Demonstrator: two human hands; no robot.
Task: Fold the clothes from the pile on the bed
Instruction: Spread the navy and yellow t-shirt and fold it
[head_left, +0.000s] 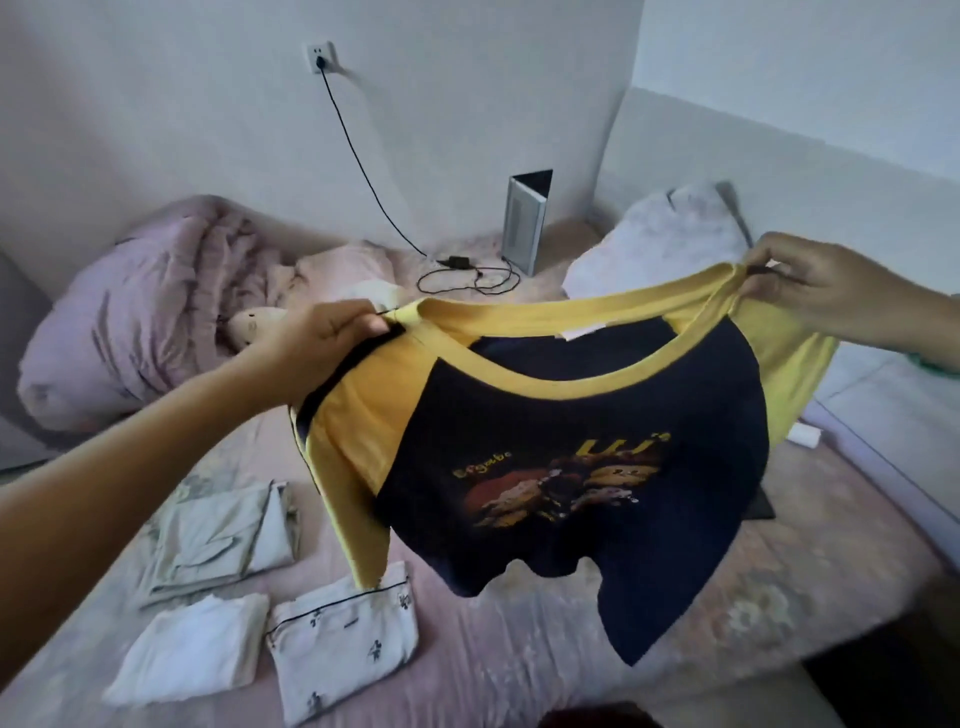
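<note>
— What is the person holding?

— A navy T-shirt (571, 467) with yellow sleeves and a yellow collar is hanging in the air above the bed (519, 649), its printed front facing the camera. The left hand (322, 338) is pinching the shoulder seam at one side of the collar, fingers curled round the cloth. The right hand (800, 286) is gripping the other shoulder the same way, so the neckline is stretching between them.

— And what is lying underneath?

— Three folded pieces are resting on the pink sheet at the lower left: a pale green folded garment (223, 535), a white folded cloth (192, 644) just beside it, and a white patterned folded piece (343, 639) nearest the shirt's hanging sleeve.

— Anything further back?

— A bunched pink duvet (130, 322) is sitting at the far left, and a black cable (363, 171) is running from a wall socket (319, 56) down to the bed, near a grey upright device (527, 223). A white pillow (670, 234) is lying at the right.
</note>
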